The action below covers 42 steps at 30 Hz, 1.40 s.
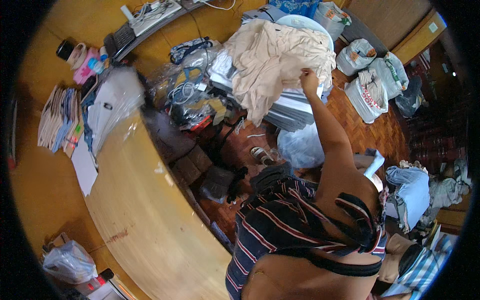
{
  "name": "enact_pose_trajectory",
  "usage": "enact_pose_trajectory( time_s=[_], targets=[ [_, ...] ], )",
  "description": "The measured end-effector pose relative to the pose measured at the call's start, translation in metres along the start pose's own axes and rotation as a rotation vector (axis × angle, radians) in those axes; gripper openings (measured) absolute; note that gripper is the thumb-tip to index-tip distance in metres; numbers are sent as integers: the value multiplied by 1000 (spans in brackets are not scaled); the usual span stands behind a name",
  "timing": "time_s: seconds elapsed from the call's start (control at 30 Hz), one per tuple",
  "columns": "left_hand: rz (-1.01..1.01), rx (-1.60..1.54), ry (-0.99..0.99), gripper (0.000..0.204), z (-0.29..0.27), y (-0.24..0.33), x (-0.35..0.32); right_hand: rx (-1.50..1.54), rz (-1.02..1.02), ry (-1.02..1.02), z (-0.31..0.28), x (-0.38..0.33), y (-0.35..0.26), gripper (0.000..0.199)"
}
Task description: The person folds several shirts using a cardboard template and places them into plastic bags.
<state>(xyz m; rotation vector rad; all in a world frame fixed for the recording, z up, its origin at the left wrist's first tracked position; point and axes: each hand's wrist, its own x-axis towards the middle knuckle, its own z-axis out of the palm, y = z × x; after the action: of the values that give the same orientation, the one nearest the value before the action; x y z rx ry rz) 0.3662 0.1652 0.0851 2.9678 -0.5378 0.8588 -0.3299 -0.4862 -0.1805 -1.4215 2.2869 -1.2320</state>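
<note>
My right arm stretches far forward, and my right hand (309,84) is at the near right side of a heap of beige cloth (267,52). Its fingers look pinched together on the cloth's edge. The heap lies crumpled over a stack of folded grey and white pieces (290,111), with one part hanging down in front. Behind it shows the rim of a pale round tub (312,22). My left hand is out of the picture.
A long wooden table (150,200) runs along the left, with folded garments (62,117) and clear plastic (120,95) at its far end. Filled white sacks (367,97) stand on the floor at right. A plastic-wrapped bundle (300,145) sits below the stack.
</note>
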Motion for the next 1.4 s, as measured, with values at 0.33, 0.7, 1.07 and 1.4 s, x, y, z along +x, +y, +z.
enact_pose_trajectory(
  time_s=[0.33,0.7,1.07,1.4],
  targets=[
    [742,-281,-362,54,-54,437,-19,-378,-1429,-809,124,18,-81,34],
    [984,-683,-805,53,-27,577,-148,391,-254,-566,-22,143,111,41],
    [1246,-953,-1111,55,-33,673,-243,964,-43,-906,154,50,-198,40],
    [696,-943,-1390,58,20,579,-276,150,184,44,39,101,-24,27]
  ],
)
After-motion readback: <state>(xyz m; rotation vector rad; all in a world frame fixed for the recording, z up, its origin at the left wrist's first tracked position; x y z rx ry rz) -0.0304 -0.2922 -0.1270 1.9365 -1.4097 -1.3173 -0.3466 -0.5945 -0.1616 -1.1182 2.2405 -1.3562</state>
